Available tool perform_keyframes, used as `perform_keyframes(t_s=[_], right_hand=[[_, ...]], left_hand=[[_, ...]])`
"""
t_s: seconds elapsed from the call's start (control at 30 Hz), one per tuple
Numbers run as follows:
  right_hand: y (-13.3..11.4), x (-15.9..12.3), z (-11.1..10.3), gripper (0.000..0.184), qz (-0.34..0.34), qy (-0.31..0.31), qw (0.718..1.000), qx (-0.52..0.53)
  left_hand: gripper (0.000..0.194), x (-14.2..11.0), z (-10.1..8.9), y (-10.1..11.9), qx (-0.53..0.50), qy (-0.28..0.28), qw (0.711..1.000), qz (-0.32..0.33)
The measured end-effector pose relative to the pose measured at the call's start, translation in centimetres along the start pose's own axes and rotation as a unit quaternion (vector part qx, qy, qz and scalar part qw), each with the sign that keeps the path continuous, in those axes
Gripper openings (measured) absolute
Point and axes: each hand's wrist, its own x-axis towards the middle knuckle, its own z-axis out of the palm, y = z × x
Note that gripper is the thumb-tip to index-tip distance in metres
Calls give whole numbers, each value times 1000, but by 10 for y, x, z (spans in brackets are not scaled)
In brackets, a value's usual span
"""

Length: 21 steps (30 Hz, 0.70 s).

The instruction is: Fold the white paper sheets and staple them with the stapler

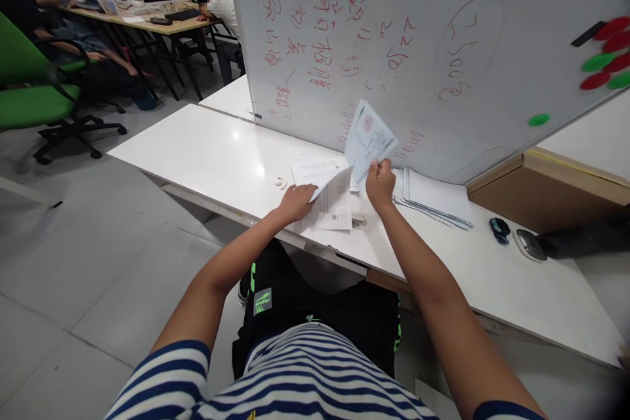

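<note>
My right hand (380, 185) is closed on a light blue printed sheet with a red round stamp (370, 138), lifted upright in front of the whiteboard. My left hand (297, 202) pinches the edge of a white printed paper (335, 185), which curls up from the table. Under and beside it lie more printed sheets (339, 210) on the white table (211, 144). A small pale object (358, 219), perhaps a stapler, is partly covered by the sheets. Left of the papers sits a small white ring-like item (280, 182).
A whiteboard (315, 33) with red writing and round magnets (539, 120) stands behind the table. To the right are a paper stack (438, 200), a cardboard box (546, 190), a small dark object (499, 230) and a grey-topped device (529, 245). People sit at a desk (187, 26) at the back left.
</note>
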Motion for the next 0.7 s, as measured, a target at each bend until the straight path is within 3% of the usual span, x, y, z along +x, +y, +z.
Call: perform_keyframes(t_s=[0.07, 0.2, 0.3, 0.37, 0.43, 0.5, 0.57, 0.63, 0.7], right_hand=[[-1, -3, -18, 36, -18, 75, 997, -8], [-9, -32, -50, 44, -99, 182, 978, -1], [-25, -74, -66, 39, -190, 158, 969, 6], [-39, -107, -71, 35, -256, 100, 961, 19], [-53, -138, -73, 35, -305, 54, 950, 44], [-63, -165, -73, 37, -346, 23, 933, 92], [-67, -187, -71, 40, -358, -8, 923, 139], [-66, -207, -68, 41, -326, -41, 928, 174], [-60, -224, -67, 41, -267, -70, 938, 209]], left_hand=[[57, -12, -7, 4, -149, 46, 986, -52], [68, -51, -5, 27, -386, 163, 894, -159], [71, -79, 7, 58, -514, 154, 818, -206], [70, -94, 16, 81, -600, 147, 760, -202], [71, -108, 25, 101, -655, 138, 720, -183], [74, -122, 33, 114, -664, 125, 718, -169], [78, -136, 40, 120, -636, 103, 747, -163], [79, -147, 47, 123, -606, 65, 775, -168], [77, -152, 53, 124, -600, 31, 779, -176]])
